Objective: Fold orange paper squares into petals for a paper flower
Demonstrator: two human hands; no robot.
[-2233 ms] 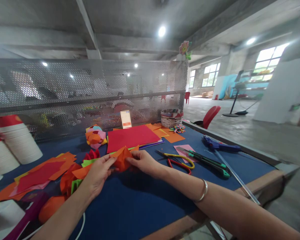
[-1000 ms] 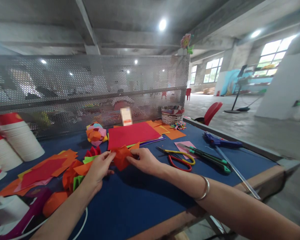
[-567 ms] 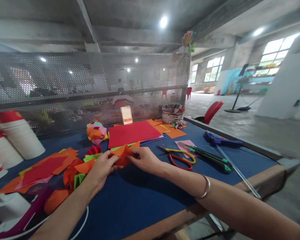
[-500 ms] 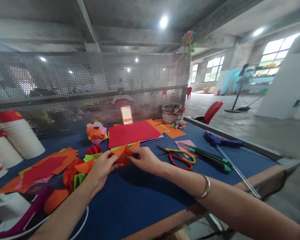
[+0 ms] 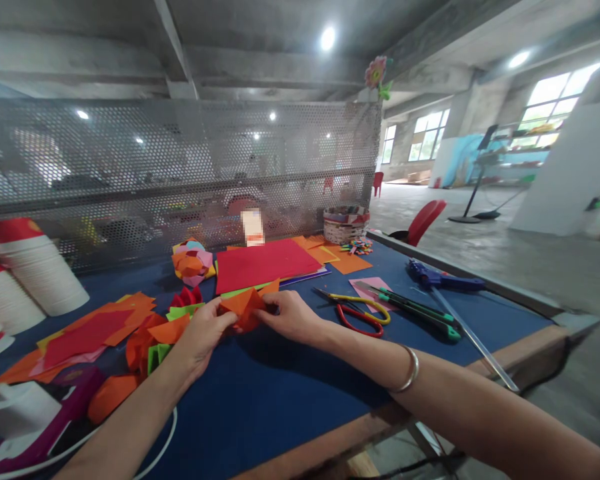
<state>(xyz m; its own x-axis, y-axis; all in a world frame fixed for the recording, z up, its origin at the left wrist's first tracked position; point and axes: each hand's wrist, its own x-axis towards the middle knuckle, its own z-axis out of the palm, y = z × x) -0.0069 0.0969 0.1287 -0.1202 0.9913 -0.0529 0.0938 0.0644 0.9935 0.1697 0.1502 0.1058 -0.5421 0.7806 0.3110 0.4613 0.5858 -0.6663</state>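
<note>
Grasping from either side, our left hand [image 5: 206, 335] and right hand [image 5: 291, 317] pinched one orange paper [image 5: 245, 308] just above the blue table [image 5: 285, 390]. Creased but open-sided, it looked partly shaped, with more folding probably left. Beside our left wrist lay folded pieces [image 5: 140, 343], too overlapped to count; beyond, one paper ball [image 5: 193, 264] seemed finished. To our right we had one pair of scissors [image 5: 339, 302], two cutters [image 5: 423, 311] and one glue gun [image 5: 447, 280]; farther back, one basket [image 5: 346, 227].
</note>
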